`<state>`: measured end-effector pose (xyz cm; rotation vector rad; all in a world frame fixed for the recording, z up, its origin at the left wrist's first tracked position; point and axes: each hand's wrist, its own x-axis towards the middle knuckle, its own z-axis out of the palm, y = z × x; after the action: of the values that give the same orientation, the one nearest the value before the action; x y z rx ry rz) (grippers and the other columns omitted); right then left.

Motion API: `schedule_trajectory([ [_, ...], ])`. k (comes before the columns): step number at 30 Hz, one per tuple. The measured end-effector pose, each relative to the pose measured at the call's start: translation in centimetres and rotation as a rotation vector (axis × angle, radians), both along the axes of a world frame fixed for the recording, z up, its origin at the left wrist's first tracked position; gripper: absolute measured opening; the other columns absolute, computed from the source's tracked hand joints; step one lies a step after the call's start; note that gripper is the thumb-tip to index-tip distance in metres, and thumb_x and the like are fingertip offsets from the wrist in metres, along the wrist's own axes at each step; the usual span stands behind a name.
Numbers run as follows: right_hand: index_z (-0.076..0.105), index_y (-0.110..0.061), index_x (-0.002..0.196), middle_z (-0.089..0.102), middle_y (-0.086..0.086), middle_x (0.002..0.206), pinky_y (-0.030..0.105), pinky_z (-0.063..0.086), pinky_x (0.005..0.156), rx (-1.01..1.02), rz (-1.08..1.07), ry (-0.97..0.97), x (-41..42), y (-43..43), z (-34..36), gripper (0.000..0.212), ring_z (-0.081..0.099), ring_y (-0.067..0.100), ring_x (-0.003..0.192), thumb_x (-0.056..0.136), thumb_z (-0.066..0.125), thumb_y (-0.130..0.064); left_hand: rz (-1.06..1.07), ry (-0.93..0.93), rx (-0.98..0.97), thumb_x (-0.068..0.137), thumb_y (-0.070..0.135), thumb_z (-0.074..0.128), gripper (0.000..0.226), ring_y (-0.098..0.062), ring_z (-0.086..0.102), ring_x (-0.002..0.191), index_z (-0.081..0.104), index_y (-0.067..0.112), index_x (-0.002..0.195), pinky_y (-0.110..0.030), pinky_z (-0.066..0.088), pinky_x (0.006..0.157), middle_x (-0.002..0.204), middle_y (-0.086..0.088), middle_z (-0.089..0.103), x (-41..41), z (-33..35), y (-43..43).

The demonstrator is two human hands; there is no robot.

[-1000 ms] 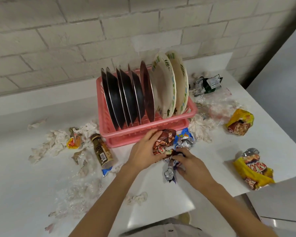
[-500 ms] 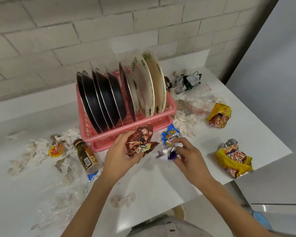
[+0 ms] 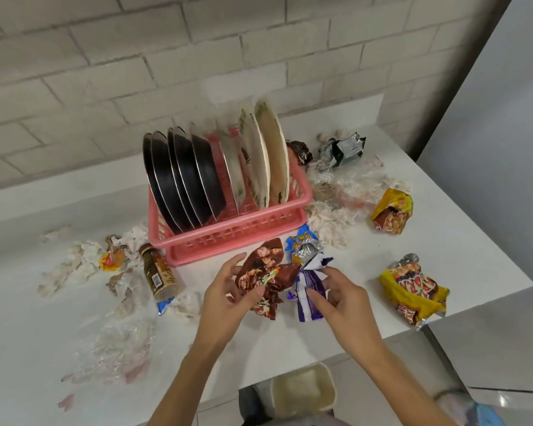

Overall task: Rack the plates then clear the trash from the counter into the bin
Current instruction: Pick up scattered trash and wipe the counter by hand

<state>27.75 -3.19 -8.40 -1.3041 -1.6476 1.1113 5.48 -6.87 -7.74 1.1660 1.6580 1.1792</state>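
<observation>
Several black and cream plates (image 3: 197, 179) stand upright in the pink rack (image 3: 237, 232) on the white counter (image 3: 28, 333). In front of the rack my left hand (image 3: 225, 299) holds a crumpled brown snack wrapper (image 3: 262, 272) above the counter. Beside it, my right hand (image 3: 339, 299) pinches a purple and white wrapper (image 3: 308, 290). A blue and silver wrapper (image 3: 303, 245) lies just behind them. A beige bin (image 3: 305, 392) stands on the floor below the counter's front edge.
Left of the rack lie crumpled tissues (image 3: 71, 262), a small orange wrapper (image 3: 111, 261), a brown bottle (image 3: 159, 275) and clear plastic (image 3: 117, 345). Right of it are two yellow snack bags (image 3: 413, 290), (image 3: 393, 210), tissues (image 3: 330, 222) and a dark green wrapper (image 3: 345, 149).
Both hands have lifted their wrappers off the counter and drawn them toward me. My view has shifted so that the bin now shows below the counter edge.
</observation>
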Motion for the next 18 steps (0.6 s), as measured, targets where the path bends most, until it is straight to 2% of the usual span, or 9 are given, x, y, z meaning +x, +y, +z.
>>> schedule_trajectory([
  [2,0.056,-0.039,0.116,0.068,-0.007,0.078,0.037,0.048,0.055,-0.066,0.0,0.049,0.4,-0.5,-0.1,0.038,0.055,0.024,0.056,0.088,0.07,-0.017,-0.017,-0.081,-0.027,0.074,0.035,0.079,0.059,-0.017,0.061,0.078,0.055,0.039,0.128,-0.02,0.053,0.066,0.115,0.001,0.064,1.6,0.0,-0.9],
  [3,0.056,-0.032,0.12,0.066,-0.007,0.075,0.037,0.048,0.056,-0.081,0.003,0.052,0.6,-0.7,-0.2,0.038,0.055,0.025,0.057,0.088,0.07,-0.018,-0.023,-0.116,-0.039,0.071,0.043,0.075,0.061,-0.012,0.062,0.077,0.056,0.036,0.128,-0.018,0.05,0.062,0.116,0.002,0.064,2.3,0.1,-1.4],
  [5,0.052,-0.027,0.122,0.054,-0.01,0.064,0.028,0.041,0.053,-0.089,0.009,0.058,1.3,-1.2,-0.5,0.04,0.045,0.015,0.053,0.088,0.071,-0.018,-0.038,-0.162,-0.061,0.069,0.052,0.069,0.063,-0.001,0.059,0.069,0.055,0.035,0.128,-0.016,0.045,0.054,0.117,0.004,0.063,3.5,0.2,-2.6],
  [8,0.051,-0.041,0.103,0.039,-0.01,0.059,0.02,0.031,0.053,-0.119,0.069,0.102,2.3,-1.9,-0.4,0.035,0.034,0.007,0.052,0.088,0.071,-0.016,-0.066,-0.19,-0.114,0.073,0.057,0.063,0.062,-0.003,0.058,0.066,0.053,0.037,0.131,-0.025,0.045,0.054,0.121,0.008,0.063,4.8,0.3,-4.6],
  [10,0.056,-0.046,0.09,0.048,-0.004,0.06,0.024,0.037,0.055,-0.156,0.116,0.155,2.5,-2.5,-0.1,0.035,0.042,0.01,0.053,0.087,0.071,-0.015,-0.067,-0.215,-0.132,0.074,0.058,0.061,0.065,-0.004,0.063,0.075,0.051,0.034,0.134,-0.022,0.049,0.059,0.122,0.011,0.064,5.6,0.3,-5.9],
  [13,0.07,-0.039,0.093,0.072,-0.001,0.079,0.035,0.058,0.068,-0.209,0.124,0.214,2.5,-3.8,0.4,0.03,0.069,0.016,0.073,0.088,0.069,-0.009,-0.064,-0.239,-0.15,0.073,0.055,0.063,0.069,-0.007,0.067,0.099,0.048,0.031,0.136,-0.016,0.051,0.066,0.123,0.015,0.065,6.5,0.2,-7.8],
  [18,0.073,-0.025,0.095,0.075,0.0,0.089,0.037,0.059,0.074,-0.258,0.098,0.254,2.6,-6.4,0.2,0.019,0.071,0.02,0.082,0.087,0.07,-0.008,-0.029,-0.27,-0.175,0.078,0.045,0.069,0.059,-0.015,0.07,0.096,0.05,0.033,0.132,-0.016,0.051,0.06,0.123,0.008,0.065,6.4,0.3,-10.1],
])
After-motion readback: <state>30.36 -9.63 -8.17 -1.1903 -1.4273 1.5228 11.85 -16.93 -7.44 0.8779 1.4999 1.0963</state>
